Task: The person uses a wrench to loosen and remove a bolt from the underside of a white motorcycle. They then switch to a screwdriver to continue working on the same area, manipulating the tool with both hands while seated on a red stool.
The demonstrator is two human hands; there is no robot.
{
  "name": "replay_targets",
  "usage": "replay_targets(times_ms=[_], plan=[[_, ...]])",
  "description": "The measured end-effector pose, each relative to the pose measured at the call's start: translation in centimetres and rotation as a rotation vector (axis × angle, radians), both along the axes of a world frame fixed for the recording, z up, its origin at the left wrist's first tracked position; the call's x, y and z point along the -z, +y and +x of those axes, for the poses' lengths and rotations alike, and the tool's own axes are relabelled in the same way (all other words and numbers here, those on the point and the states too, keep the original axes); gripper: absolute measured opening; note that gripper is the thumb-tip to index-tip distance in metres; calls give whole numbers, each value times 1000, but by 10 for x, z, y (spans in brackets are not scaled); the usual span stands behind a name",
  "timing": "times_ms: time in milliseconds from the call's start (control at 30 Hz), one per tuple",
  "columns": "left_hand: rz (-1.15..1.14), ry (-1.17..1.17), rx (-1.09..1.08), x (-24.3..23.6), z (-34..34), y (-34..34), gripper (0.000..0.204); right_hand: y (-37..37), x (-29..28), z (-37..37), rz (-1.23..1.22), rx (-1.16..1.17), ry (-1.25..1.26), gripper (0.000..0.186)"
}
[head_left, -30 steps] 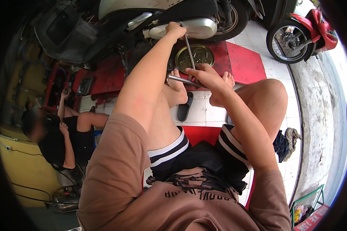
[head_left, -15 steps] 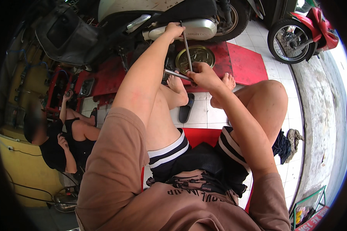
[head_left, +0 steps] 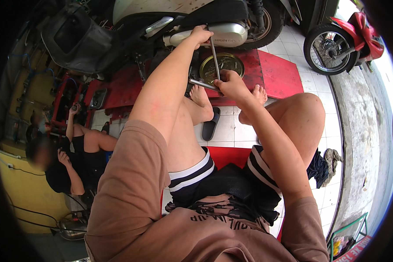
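My left hand (head_left: 201, 35) is curled around the wrench (head_left: 214, 54) at its far end by the silver cover (head_left: 232, 36), my right hand (head_left: 232, 85) closed on its near end, the shaft running toward me between them, crossing before the tray (head_left: 241, 60) on the red platform (head_left: 278, 72).

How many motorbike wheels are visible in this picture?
2: a partly covered wheel on the scooter, at the top; a spoked wheel on the red motorbike, at the right. More may be hidden.
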State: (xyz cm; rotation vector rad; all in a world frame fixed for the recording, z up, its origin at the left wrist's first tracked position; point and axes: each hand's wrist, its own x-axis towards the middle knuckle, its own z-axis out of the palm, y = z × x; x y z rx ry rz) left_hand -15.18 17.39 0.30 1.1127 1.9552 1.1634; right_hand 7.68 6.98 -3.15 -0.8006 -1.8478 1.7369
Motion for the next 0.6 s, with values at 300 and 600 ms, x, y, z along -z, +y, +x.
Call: replay_targets(times_ms=[300,600], plan=[[1,-23,-15,-5,4,-1,40,-4,-7,-1,-46,51,47,23],[-83,-237,-33,-29,12,-25,16,-2,-15,-25,-195,101,170,22]])
